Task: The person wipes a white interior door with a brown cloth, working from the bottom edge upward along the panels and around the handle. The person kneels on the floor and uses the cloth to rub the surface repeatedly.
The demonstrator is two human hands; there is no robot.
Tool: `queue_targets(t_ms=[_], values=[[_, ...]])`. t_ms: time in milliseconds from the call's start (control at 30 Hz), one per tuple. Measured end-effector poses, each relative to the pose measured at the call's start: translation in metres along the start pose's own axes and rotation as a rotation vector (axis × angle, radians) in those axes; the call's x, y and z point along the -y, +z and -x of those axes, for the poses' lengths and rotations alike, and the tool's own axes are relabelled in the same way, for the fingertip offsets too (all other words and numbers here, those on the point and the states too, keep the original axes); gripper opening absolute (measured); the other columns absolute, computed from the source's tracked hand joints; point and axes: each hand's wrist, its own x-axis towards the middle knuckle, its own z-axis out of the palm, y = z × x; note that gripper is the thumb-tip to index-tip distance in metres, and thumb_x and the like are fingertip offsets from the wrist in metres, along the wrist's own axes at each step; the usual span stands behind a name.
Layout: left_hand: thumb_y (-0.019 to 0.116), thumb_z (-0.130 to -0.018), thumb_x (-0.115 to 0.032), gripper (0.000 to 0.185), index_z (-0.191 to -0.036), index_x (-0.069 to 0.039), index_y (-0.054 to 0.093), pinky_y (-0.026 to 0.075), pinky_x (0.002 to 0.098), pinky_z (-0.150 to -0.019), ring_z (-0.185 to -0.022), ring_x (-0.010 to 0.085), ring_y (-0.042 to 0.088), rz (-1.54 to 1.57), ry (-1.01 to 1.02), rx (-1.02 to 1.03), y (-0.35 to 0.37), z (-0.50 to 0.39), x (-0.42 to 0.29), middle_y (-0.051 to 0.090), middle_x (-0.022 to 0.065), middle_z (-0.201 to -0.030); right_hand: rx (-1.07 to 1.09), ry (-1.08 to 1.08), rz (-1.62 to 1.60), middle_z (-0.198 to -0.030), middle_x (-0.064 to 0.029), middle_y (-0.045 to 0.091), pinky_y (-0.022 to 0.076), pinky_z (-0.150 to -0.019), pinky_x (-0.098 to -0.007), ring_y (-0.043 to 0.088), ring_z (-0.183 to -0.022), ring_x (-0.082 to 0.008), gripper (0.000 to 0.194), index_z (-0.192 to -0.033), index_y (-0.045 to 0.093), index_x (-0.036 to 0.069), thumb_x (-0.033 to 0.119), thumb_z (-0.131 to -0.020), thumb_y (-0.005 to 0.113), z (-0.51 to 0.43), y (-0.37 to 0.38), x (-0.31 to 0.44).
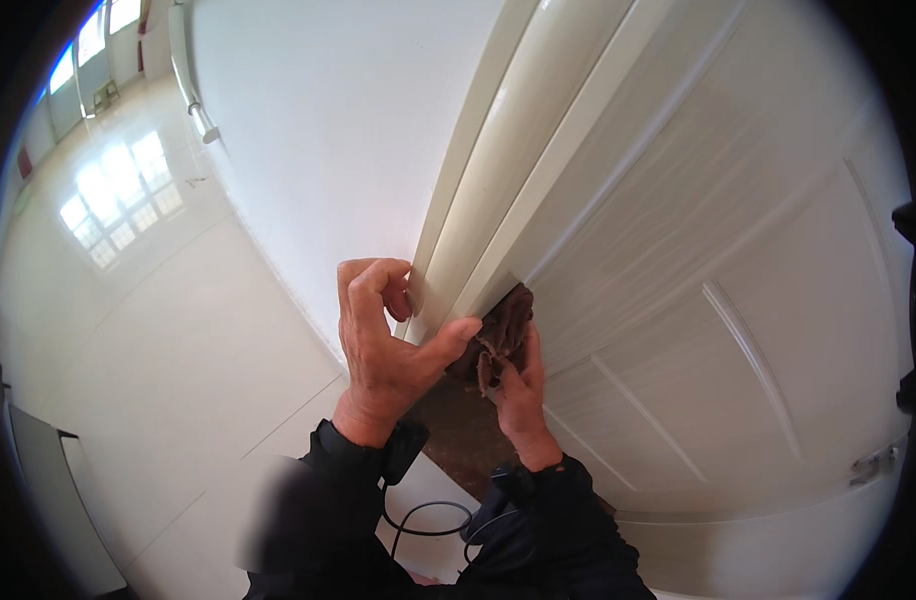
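A cream-coloured door frame trim [488,180] with a rounded middle band runs diagonally up from my hands. My left hand [383,322] straddles its lower part, curled fingers at the wall-side edge and thumb at the door-side edge. In my right hand [523,401] is a crumpled dark brown cloth [506,326], pressed into the jamb side of the frame close to the left thumb. Part of the cloth is hidden by my right fingers. Just right of the cloth is a cream panelled door [653,300].
A metal door handle [874,463] is at the far right. Left of the frame rises a white wall [315,135], above a glossy tiled floor [195,352]. A brown threshold [458,427] lies below my hands. A black cable [428,532] loops between my forearms. A dark-edged panel [64,502] stands lower left.
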Motion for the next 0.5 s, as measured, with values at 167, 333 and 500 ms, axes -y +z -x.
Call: queue_targets(t_ms=[167,333,500], values=[[0.095,-0.075,-0.029,0.066,-0.122,-0.003,0.056,0.044,0.0310,-0.069,-0.077,0.0150,0.046,0.017,-0.032,0.003,0.004,0.001,-0.002,0.049,0.0053,-0.101,-0.193,0.052,-0.036,-0.115,-0.0030,0.059,0.0479,-0.057,-0.0272,0.059,-0.076,-0.0106,0.054,-0.162,0.030,0.011,0.024,-0.113,0.048,-0.003,0.030,0.017],[0.094,-0.077,-0.028,0.064,-0.123,-0.003,0.056,0.044,0.0309,-0.070,-0.078,0.0145,0.047,0.038,-0.081,0.016,0.003,0.001,-0.003,0.048,0.0043,-0.099,-0.140,-0.099,0.087,-0.113,-0.0062,0.059,0.0441,-0.055,-0.0231,0.056,-0.070,-0.0094,0.065,-0.166,0.023,0.003,0.024,-0.113,0.053,-0.030,0.062,0.087],[0.093,-0.076,-0.022,0.061,-0.122,-0.004,0.057,0.045,0.0305,-0.071,-0.077,0.0146,0.047,0.061,-0.157,0.041,0.001,0.002,-0.003,0.047,0.0038,-0.098,-0.264,-0.565,0.346,-0.089,-0.0021,0.059,0.0356,-0.046,-0.0250,0.048,-0.056,-0.0072,0.035,-0.140,0.051,0.004,0.027,-0.113,0.053,-0.090,0.059,0.139]])
